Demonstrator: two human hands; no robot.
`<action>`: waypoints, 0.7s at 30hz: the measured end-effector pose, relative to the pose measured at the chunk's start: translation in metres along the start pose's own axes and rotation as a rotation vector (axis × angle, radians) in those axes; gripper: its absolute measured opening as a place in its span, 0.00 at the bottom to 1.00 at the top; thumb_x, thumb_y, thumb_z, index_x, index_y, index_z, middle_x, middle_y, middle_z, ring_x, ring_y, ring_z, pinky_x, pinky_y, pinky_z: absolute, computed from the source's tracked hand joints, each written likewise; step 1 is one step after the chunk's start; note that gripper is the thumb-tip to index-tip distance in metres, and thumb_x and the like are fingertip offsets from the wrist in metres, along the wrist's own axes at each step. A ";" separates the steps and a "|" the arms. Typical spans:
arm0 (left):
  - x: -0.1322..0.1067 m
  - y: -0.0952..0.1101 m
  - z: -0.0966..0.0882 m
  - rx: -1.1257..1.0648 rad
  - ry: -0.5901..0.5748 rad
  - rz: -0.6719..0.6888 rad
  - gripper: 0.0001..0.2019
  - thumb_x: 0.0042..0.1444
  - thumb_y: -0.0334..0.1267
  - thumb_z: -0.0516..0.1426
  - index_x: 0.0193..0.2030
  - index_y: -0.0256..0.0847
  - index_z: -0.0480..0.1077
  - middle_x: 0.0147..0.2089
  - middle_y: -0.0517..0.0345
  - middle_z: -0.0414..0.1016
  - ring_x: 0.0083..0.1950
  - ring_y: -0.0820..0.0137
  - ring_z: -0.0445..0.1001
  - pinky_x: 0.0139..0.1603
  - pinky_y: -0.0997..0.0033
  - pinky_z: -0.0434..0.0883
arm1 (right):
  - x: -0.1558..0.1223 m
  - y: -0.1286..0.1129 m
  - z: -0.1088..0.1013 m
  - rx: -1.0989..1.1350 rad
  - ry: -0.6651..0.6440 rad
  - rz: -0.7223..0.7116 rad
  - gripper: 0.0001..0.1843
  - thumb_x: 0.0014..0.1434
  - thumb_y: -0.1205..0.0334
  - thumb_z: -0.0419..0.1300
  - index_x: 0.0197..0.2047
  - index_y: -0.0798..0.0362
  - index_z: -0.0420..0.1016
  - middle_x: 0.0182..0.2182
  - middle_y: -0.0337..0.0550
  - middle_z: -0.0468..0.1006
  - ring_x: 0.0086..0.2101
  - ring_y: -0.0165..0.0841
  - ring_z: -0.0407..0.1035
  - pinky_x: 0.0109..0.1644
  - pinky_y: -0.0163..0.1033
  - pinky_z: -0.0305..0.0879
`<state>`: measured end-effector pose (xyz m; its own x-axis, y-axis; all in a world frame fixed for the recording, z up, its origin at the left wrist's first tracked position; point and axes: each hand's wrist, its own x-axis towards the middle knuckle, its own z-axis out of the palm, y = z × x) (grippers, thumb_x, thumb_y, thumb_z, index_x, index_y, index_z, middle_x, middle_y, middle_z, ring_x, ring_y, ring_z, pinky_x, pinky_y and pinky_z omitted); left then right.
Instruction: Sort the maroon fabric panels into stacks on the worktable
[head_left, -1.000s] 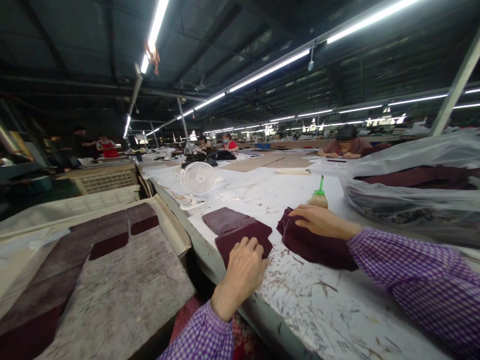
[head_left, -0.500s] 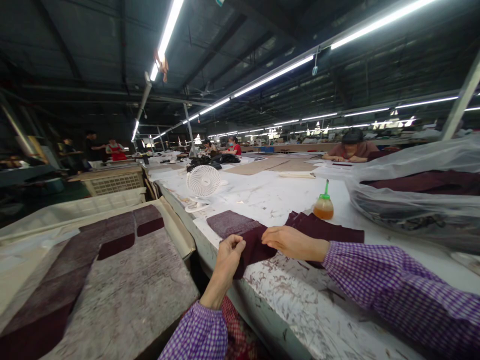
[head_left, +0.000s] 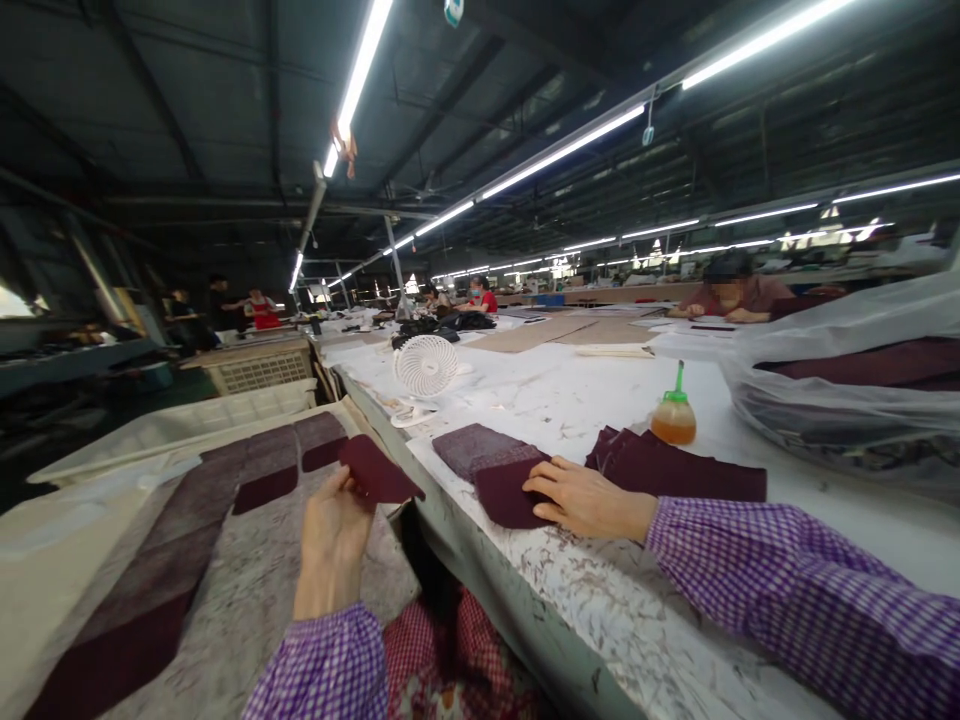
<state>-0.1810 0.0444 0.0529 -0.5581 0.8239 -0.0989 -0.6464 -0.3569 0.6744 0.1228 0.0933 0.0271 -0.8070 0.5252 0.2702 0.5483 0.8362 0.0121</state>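
Note:
My left hand [head_left: 331,535] is closed on a dark maroon fabric piece [head_left: 377,472] and holds it in the air over the gap between the worktable and a low side surface [head_left: 247,590] covered with maroon and grey pieces. My right hand [head_left: 589,498] lies flat with fingers spread on a maroon piece [head_left: 504,491] at the table's near edge. That piece overlaps a greyish piece [head_left: 469,445]. A stack of maroon pieces [head_left: 675,468] lies just behind my right wrist.
A glue bottle with a green nozzle [head_left: 674,417] stands behind the stack. A small white fan [head_left: 426,368] sits farther back. A clear plastic bag of dark fabric [head_left: 847,390] fills the right. Other people work at distant tables [head_left: 731,292].
My left hand has lifted one maroon piece off the table and carried it left over the side surface. My right hand stays pressed on the remaining piece at the table edge.

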 end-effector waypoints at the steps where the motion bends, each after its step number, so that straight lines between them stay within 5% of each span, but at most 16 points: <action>1: -0.005 0.001 0.002 0.013 -0.027 0.038 0.07 0.51 0.24 0.49 0.25 0.36 0.63 0.22 0.64 0.69 0.21 0.80 0.67 0.23 0.83 0.66 | 0.001 0.000 -0.002 0.029 -0.015 0.008 0.18 0.63 0.58 0.50 0.51 0.58 0.71 0.45 0.52 0.71 0.46 0.38 0.64 0.53 0.48 0.61; 6: -0.046 -0.035 0.010 0.339 -0.273 0.217 0.06 0.48 0.35 0.58 0.29 0.39 0.63 0.26 0.66 0.68 0.25 0.78 0.67 0.26 0.81 0.64 | 0.005 -0.005 -0.012 0.528 -0.069 0.181 0.22 0.64 0.49 0.48 0.48 0.57 0.72 0.44 0.51 0.74 0.42 0.37 0.69 0.48 0.45 0.65; 11: -0.108 -0.090 0.011 0.902 -0.736 0.370 0.04 0.56 0.37 0.51 0.32 0.40 0.64 0.33 0.58 0.70 0.36 0.70 0.69 0.38 0.71 0.67 | -0.012 -0.015 -0.023 1.288 -0.280 0.557 0.36 0.61 0.36 0.38 0.54 0.58 0.63 0.39 0.53 0.76 0.32 0.35 0.73 0.32 0.40 0.70; 17: -0.157 -0.099 0.014 1.002 -1.052 0.439 0.05 0.58 0.30 0.49 0.33 0.42 0.63 0.39 0.55 0.71 0.42 0.68 0.69 0.44 0.68 0.67 | -0.043 -0.023 -0.037 1.143 -0.218 0.496 0.23 0.51 0.57 0.63 0.49 0.55 0.65 0.31 0.39 0.72 0.29 0.31 0.69 0.28 0.33 0.64; 21: -0.142 -0.090 0.025 1.031 -1.005 0.564 0.07 0.61 0.34 0.49 0.39 0.42 0.68 0.44 0.52 0.72 0.46 0.66 0.69 0.48 0.65 0.67 | -0.058 -0.021 -0.046 1.132 -0.224 0.512 0.23 0.50 0.64 0.61 0.51 0.54 0.65 0.30 0.36 0.69 0.30 0.28 0.66 0.28 0.31 0.60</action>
<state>-0.0306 -0.0293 0.0242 0.2437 0.7885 0.5646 0.3832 -0.6131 0.6908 0.1678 0.0378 0.0551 -0.6384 0.7507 -0.1702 0.4032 0.1378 -0.9047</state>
